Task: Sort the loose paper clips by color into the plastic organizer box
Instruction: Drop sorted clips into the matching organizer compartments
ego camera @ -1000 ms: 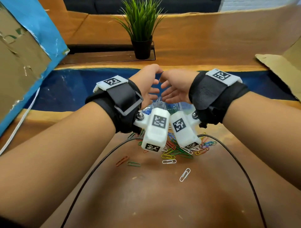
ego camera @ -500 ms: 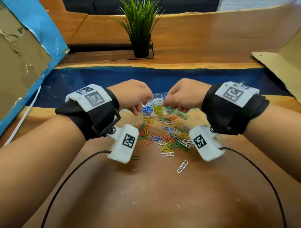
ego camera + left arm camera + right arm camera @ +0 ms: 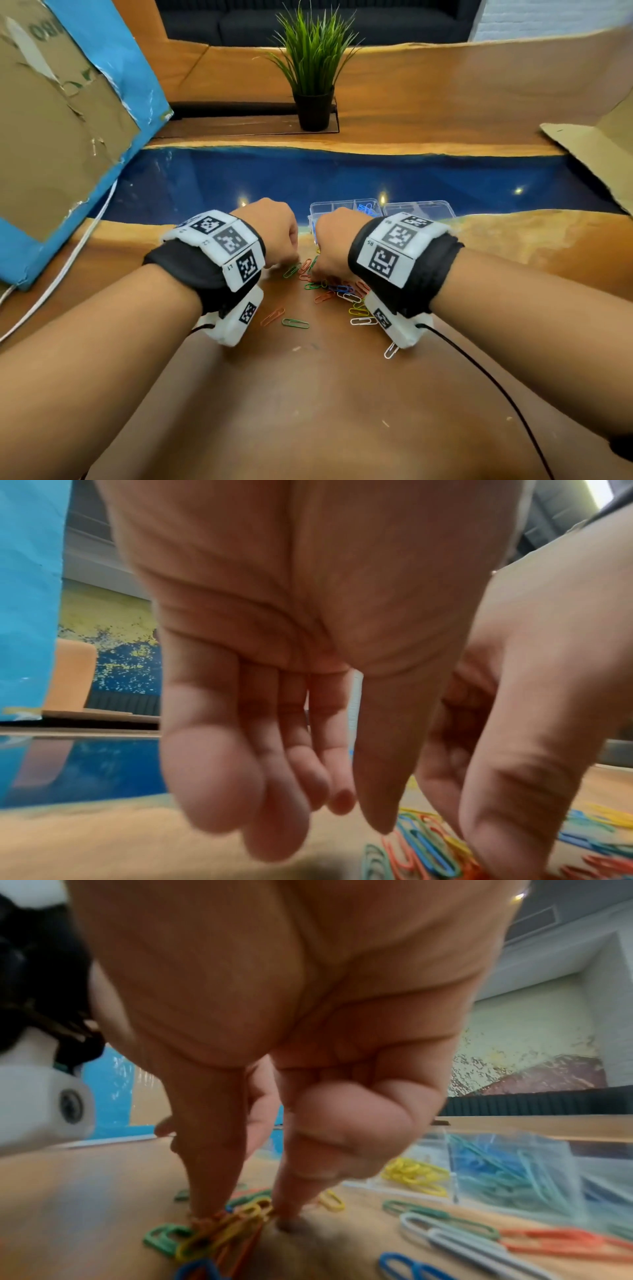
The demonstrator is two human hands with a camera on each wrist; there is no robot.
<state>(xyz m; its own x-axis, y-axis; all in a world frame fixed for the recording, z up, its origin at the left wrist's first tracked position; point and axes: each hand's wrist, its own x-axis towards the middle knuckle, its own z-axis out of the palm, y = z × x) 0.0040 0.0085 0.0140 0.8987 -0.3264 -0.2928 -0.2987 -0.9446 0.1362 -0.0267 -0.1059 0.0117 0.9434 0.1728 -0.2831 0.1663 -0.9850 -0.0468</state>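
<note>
Just short of the clear plastic organizer box (image 3: 346, 210), on the near side, the loose coloured wire paper clips (image 3: 337, 291) lie scattered on the brown wooden worktop (image 3: 342, 394). Left of the pile's centre, the left hand (image 3: 270, 229) hangs over the clips, fingers loosely extended, holding nothing. Right of it, the right hand (image 3: 334, 240) pinches down on a tangle of yellow clips (image 3: 222, 1229), thumb and forefinger touching the worktop. Judged step: pickup. Next requirement: separate one colour, then carry it to the matching compartment; yellow and blue clips already lie in the box.
</note>
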